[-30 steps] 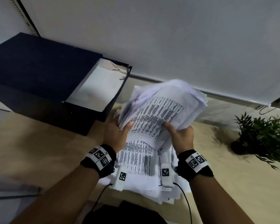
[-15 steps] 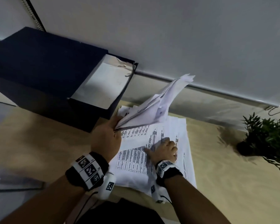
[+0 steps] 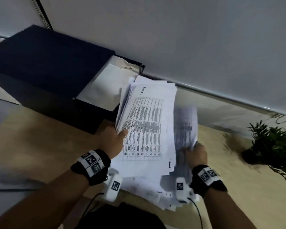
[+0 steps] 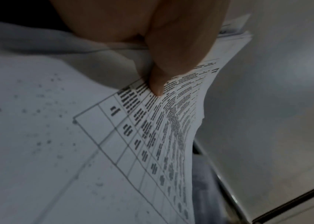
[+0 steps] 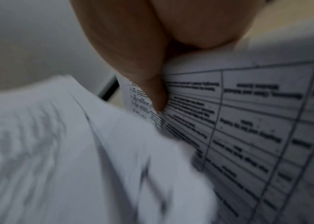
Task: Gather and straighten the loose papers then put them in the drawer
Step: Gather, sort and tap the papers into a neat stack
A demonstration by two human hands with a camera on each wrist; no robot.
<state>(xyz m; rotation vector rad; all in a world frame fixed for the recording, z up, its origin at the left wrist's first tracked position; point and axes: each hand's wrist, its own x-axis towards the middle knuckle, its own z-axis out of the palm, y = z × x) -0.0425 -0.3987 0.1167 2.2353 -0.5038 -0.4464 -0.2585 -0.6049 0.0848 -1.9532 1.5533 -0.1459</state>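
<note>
A thick sheaf of printed papers [image 3: 147, 123] is raised above the wooden desk. My left hand [image 3: 113, 138] grips its left edge, thumb on the top sheet; the left wrist view shows that thumb pressing the printed table on the sheaf [image 4: 152, 136]. My right hand [image 3: 194, 153] pinches a few blurred sheets [image 3: 185, 128] lifted at the sheaf's right side; the right wrist view shows its thumb on a printed sheet [image 5: 248, 121]. More loose papers [image 3: 155, 187] lie spread on the desk beneath. The open drawer [image 3: 104, 90] of a dark box sits just left of the sheaf, with pale paper inside.
The dark drawer box [image 3: 45, 68] fills the back left of the desk [image 3: 40, 146]. A small potted plant [image 3: 271, 142] stands at the right. A grey wall panel [image 3: 188, 38] runs close behind. A cable trails from each wrist camera at the near edge.
The left hand tipped its sheaf from edge-on to face-up. The right hand left the flat pile and now lifts a few sheets up beside the sheaf.
</note>
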